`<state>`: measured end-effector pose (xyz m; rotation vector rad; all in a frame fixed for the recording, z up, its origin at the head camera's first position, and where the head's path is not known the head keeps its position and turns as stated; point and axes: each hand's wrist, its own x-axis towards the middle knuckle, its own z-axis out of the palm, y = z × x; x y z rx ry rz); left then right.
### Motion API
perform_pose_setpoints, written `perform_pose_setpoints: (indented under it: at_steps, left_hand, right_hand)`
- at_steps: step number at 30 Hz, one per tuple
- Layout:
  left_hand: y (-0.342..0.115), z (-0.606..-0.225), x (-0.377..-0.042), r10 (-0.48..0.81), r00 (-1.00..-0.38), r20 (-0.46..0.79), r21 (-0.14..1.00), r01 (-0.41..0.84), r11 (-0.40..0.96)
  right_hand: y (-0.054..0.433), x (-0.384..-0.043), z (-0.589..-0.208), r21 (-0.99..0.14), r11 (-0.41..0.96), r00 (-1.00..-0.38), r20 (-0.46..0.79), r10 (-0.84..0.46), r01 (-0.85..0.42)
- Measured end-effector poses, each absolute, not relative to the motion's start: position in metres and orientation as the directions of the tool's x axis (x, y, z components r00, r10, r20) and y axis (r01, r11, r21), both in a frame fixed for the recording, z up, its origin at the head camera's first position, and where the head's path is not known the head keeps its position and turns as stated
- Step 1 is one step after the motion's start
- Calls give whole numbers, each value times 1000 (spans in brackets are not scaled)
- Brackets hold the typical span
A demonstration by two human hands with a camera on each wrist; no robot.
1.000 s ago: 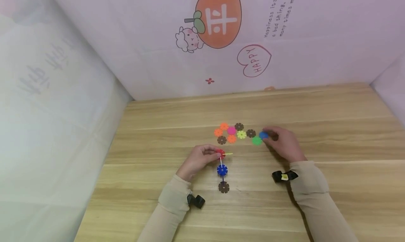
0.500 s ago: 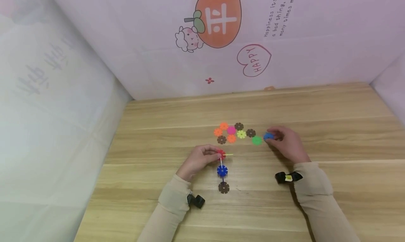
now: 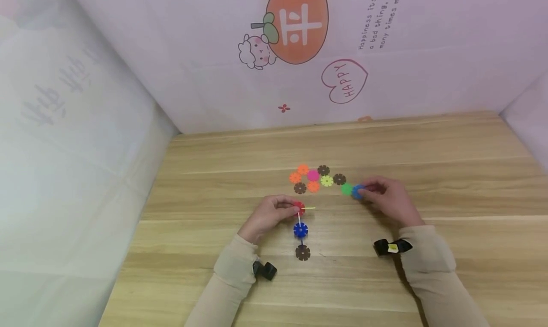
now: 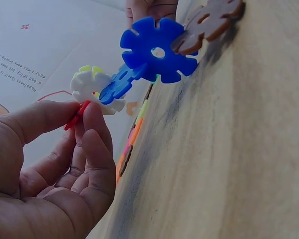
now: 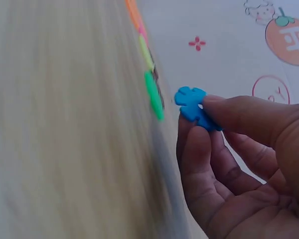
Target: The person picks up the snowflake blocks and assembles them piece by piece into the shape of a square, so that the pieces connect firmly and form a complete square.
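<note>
My left hand [image 3: 270, 216] pinches a red notched disc [image 3: 301, 208] between thumb and fingertips. That disc is joined to a chain of interlocking plastic snowflake discs: a white disc [image 4: 82, 85], a yellow disc [image 4: 96, 68] behind it, a blue disc [image 4: 157, 50], another blue one set crosswise [image 4: 122, 83], and a brown disc [image 4: 209, 26] at the near end. My right hand [image 3: 393, 198] pinches a lighter blue disc [image 5: 190, 103] between thumb and fingers. In the right wrist view this disc is off the wooden table [image 3: 214, 175], near a flat green disc [image 5: 153, 94].
Several loose discs lie flat behind the chain, among them an orange disc [image 3: 303, 168], a pink disc [image 3: 313, 175], a yellow-green disc [image 3: 327, 180] and a brown disc [image 3: 339, 179]. A printed cloth [image 3: 214, 80] walls off the table's far edge. Each wrist wears a black camera [image 3: 269, 271].
My right hand has drawn the light blue disc away rightward from beside the green one, then back left and nearer to me. The left hand and chain have stayed nearly still.
</note>
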<state>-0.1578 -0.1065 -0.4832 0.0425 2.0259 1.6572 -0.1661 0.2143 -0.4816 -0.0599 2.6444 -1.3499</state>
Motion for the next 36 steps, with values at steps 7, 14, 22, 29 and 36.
perform_pose_setpoints:
  at_steps: [7,14,22,29,36]
  left_hand:
    - [-106,-482,-157,346,-859,-376,919,-299,257]
    - [-106,-482,-157,351,-865,-358,923,-272,272]
    - [-106,-483,-156,358,-866,-348,928,-264,263]
    - [-106,-484,-156,355,-869,-346,928,-259,269]
    - [-106,-485,-156,357,-868,-345,927,-257,272]
  right_hand:
    - [187,-156,-477,-887,434,-955,-249,-158,159]
    - [156,-151,-478,-935,273,-931,-289,-223,225]
    - [143,-150,-482,-945,237,-924,-286,-254,227]
    - [139,-148,-481,-950,189,-922,-292,-255,248]
    - [138,-148,-481,-951,134,-923,-304,-237,279]
